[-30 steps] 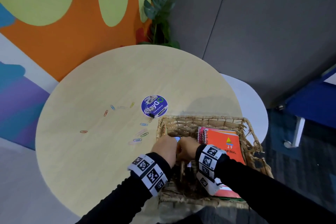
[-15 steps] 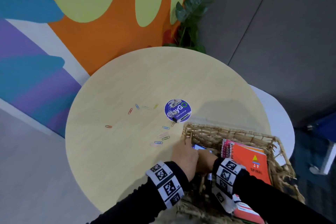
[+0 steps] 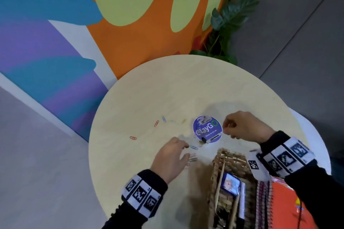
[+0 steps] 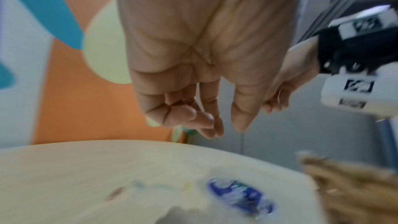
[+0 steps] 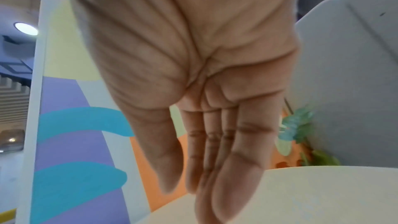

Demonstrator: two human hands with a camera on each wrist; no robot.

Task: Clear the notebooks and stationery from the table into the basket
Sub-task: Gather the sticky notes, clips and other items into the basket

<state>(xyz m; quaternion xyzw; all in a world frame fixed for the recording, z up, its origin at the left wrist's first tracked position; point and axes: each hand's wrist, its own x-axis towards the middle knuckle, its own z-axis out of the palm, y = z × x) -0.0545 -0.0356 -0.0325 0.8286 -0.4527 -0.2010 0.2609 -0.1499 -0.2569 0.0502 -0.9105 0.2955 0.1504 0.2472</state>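
Several coloured paper clips lie on the round wooden table (image 3: 149, 98): a blue one (image 3: 193, 147) and a pink-green pair (image 3: 192, 158) sit right at my left hand's fingertips. Others lie farther left, among them a red one (image 3: 133, 137) and an orange one (image 3: 156, 123). My left hand (image 3: 184, 152) hovers over the near clips with loosely curled fingers and holds nothing (image 4: 226, 127). Also empty, my right hand (image 3: 228, 130) hangs beside a round purple sticker (image 3: 207, 128), fingers nearly straight in the right wrist view (image 5: 204, 185). The wicker basket (image 3: 217, 163) holds an orange spiral notebook (image 3: 286, 202), a small blue box (image 3: 229, 184) and a marker (image 3: 242, 202).
A small dark item (image 3: 211, 138) lies at the sticker's near edge; I cannot tell what it is. A potted plant (image 3: 227, 29) stands behind the table against the painted wall. A white seat edge (image 3: 316, 135) shows to the right of the table.
Both hands have come out of the basket. The left moved out over the near paper clips, the right went up beside the purple sticker. My head turned left.
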